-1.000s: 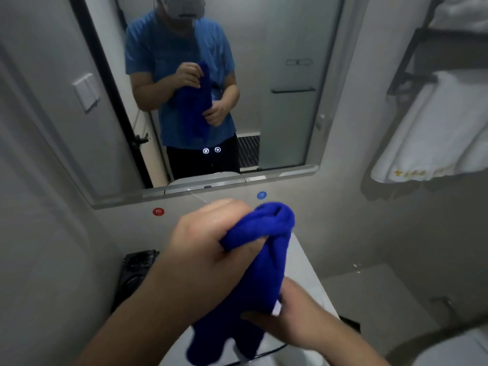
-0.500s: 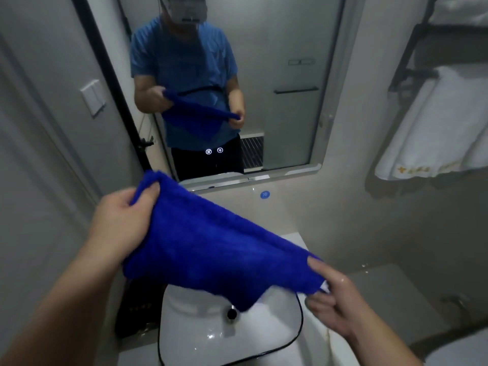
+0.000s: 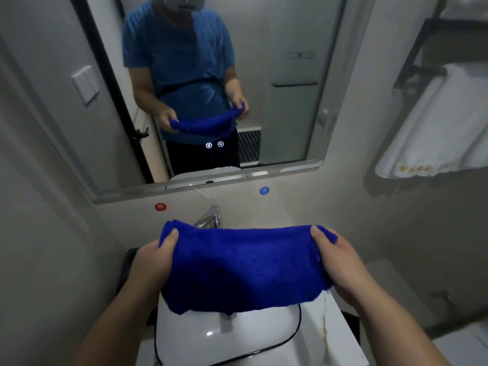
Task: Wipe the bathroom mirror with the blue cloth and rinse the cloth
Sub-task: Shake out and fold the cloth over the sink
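The blue cloth is in the lower centre of the frame, stretched out wide and held in the air above the white basin. Its upper edge runs nearly level and its lower edge sags toward the bowl without visibly touching it.

The left hand grips the cloth's left end, with the thumb laid on top and the fingers hidden beneath the fabric. The right hand grips the right end the same way, thumb on top and fingers curled under. Both forearms enter from the bottom of the frame.

Just behind the cloth's upper edge, the chrome faucet rises from the back of the basin. A thin black line follows the bowl's edge, and a yellowish streak marks the basin's right side. A dark object sits left of the basin, partly hidden by the left wrist.

On the wall above the faucet are a red round sticker to the left and a blue one to the right. The mirror fills the upper centre and reflects a person in a blue shirt holding the cloth; two small lit icons show on the glass. At the upper right, a white towel hangs from a dark rack.
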A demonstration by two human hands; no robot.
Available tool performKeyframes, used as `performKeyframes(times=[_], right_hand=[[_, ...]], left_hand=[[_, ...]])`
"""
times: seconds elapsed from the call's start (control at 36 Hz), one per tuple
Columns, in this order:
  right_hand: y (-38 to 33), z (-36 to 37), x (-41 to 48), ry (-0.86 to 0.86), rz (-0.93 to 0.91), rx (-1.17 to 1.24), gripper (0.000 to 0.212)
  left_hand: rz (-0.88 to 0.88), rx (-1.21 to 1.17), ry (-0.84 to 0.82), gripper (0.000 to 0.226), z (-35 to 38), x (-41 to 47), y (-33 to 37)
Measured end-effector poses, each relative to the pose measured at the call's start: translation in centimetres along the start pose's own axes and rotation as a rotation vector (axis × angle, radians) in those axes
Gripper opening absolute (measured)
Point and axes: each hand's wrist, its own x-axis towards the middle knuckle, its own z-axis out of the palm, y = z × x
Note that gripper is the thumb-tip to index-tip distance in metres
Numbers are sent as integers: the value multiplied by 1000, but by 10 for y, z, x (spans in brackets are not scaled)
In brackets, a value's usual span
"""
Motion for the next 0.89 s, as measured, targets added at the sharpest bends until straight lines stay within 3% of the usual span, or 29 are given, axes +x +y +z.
performKeyframes(times=[0.14,0.22,0.28,0.42,0.53,0.64,0.69,0.75,0.78,0.81,0.83,0.89], right_hand=[[3,6,13,-5,256,226,36],[-10,20,5,-70,253,350,14],[-21,33,-5,-123,221,365,11],[-41,68,-36,-413,157,501,29],[-42,54,-30,-557,86,360,64],[-35,26,-7,-398,-231,-98,45],[-17,21,10,-203,-332,-207,54],[1,14,29,-31,-371,-216,34],[10,11,38,-38,-286,-192,31],[18,8,47,-117,-171,-118,47],[26,4,53,-256,-3,20,54],[44,-8,67,-548,327,349,47]], left_hand=[[-3,105,-72,40,-2,4,2],[73,183,-77,53,15,-3,-3],[154,205,-125,45,34,-16,-6],[282,13,-427,50,76,-54,-4],[224,-100,-435,62,82,-46,-13],[166,-96,-458,15,96,-39,-10],[111,-88,-459,17,102,-38,-10],[0,-158,-454,20,116,-35,-7],[-72,-237,-459,23,123,-33,-4],[-133,-328,-462,27,131,-31,0],[-182,-418,-449,33,139,-28,4],[-266,-564,-413,43,156,-23,12]])
